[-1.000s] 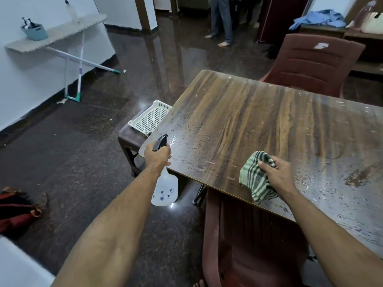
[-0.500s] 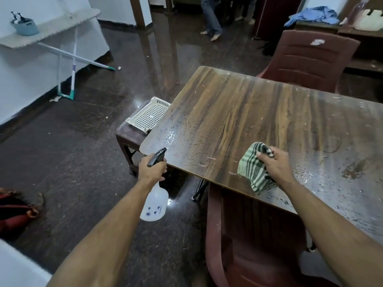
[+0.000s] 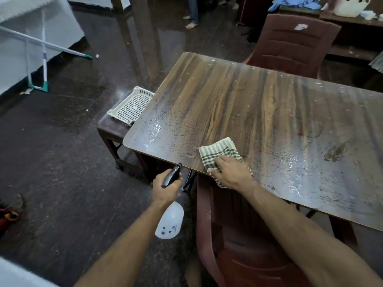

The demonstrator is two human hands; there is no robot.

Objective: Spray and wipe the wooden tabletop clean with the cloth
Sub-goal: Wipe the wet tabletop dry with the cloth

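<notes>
The wooden tabletop (image 3: pixel 259 112) fills the middle and right of the view, wet with droplets along its near side. A green-and-white checked cloth (image 3: pixel 217 151) lies flat near the table's front edge, pressed down by my right hand (image 3: pixel 230 172). My left hand (image 3: pixel 165 188) grips the black trigger head of a white spray bottle (image 3: pixel 171 221), held below and in front of the table's near edge, its body hanging down over the floor.
A maroon plastic chair (image 3: pixel 238 235) stands under the near edge, another (image 3: pixel 294 40) at the far side. A white perforated tray (image 3: pixel 130 105) rests on a low dark stool (image 3: pixel 112 133) at the table's left end. A person's feet (image 3: pixel 191 22) show far back; mop handles (image 3: pixel 44 56) lean left.
My left hand has lowered the spray bottle below the table edge. My right hand has laid the bunched cloth flat on the tabletop and pressed it down near the front edge.
</notes>
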